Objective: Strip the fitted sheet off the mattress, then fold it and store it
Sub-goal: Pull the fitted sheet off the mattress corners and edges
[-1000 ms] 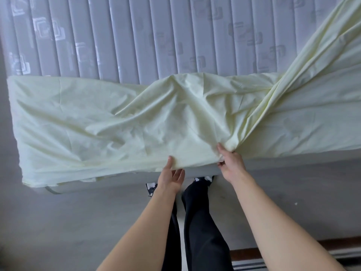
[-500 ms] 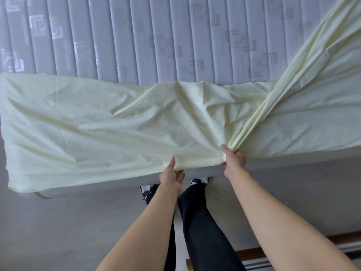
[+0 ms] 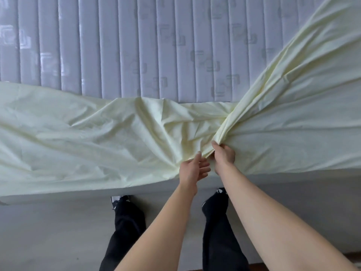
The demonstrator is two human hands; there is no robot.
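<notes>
The fitted sheet (image 3: 93, 141) lies pulled back across the near part of the mattress (image 3: 121, 47), whose quilted top is bare beyond it. One long band of the cloth runs from my grip up toward the far right, out of frame, so I judge that a far corner may not yet be free.

Risks from this position:
- If that corner is still hooked, a hard pull loads the elastic hem and may strain a seam, or snap the band out of my grip.
- The gathered folds are bunched at one point. A grip on only part of the bunch lets the remainder slide off the near edge onto the floor (image 3: 58, 231).
- Loose cloth hanging at the bed edge sits just above my shoes (image 3: 119, 200); stepping on it is possible when I move sideways.

Hand state:
- My right hand (image 3: 224, 155) is closed, pinching the bunched folds where the taut band converges.
- My left hand (image 3: 193, 169) is half open, fingers loosely curled, thumb raised against the cloth just beside the right hand. It touches the sheet, but I cannot tell that it holds any of it.
</notes>
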